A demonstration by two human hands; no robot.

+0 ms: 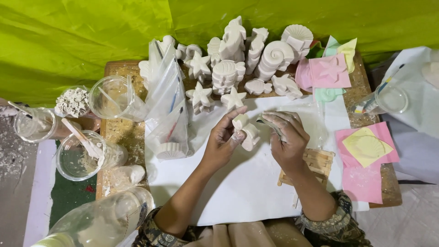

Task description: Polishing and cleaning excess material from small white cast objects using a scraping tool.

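Left hand: the left hand (222, 139) grasps a small white plaster figure (245, 130) with the fingertips, above the middle of the white sheet (238, 187).
Right hand: the right hand (286, 137) is curled around a small grey piece (266, 122), just beside the figure.
Back edge of the tabletop: many white plaster shapes (238, 59), stars and shells, stand in rows.
Left edge: clear plastic cups (80, 153) and plastic bags (167, 100).
Right edge: pink and yellow moulds (366, 151); under the right wrist lies a small rack of wooden sticks (320, 162).
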